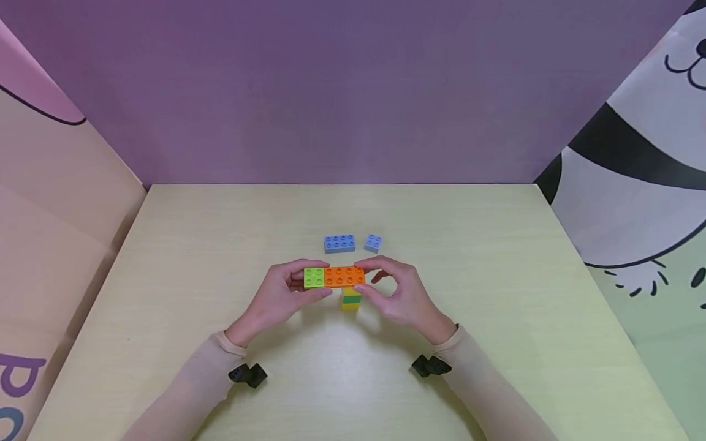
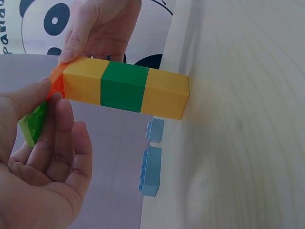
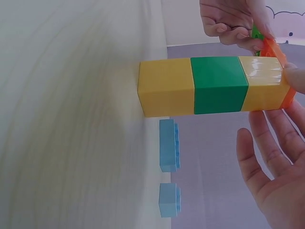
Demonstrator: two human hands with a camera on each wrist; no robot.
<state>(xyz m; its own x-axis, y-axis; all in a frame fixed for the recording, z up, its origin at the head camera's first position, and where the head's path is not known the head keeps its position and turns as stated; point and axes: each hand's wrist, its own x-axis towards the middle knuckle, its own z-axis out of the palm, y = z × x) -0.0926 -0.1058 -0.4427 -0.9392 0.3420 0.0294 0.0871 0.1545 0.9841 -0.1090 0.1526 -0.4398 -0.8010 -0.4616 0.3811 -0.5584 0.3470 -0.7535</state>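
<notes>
A small tower of a yellow brick (image 3: pixel 167 88), a green brick (image 3: pixel 219 85) and another yellow brick (image 2: pixel 86 80) stands upright on the table. An orange brick (image 1: pixel 344 276) with two rows of studs lies across its top, reaching out to the left. At its left end sits a light green brick (image 1: pixel 314 277), level with it in the head view. My left hand (image 1: pixel 284 289) pinches the orange and light green bricks from front and back, near where they meet. With thumb and index finger, my right hand (image 1: pixel 405 291) grips the orange brick's right end, over the tower.
Behind the tower lie a longer blue brick (image 1: pixel 339 244) and a smaller blue brick (image 1: pixel 372 243), studs up. The pale wooden table (image 1: pixel 220 226) ends at a purple wall (image 1: pixel 342 92). Printed panels flank both sides.
</notes>
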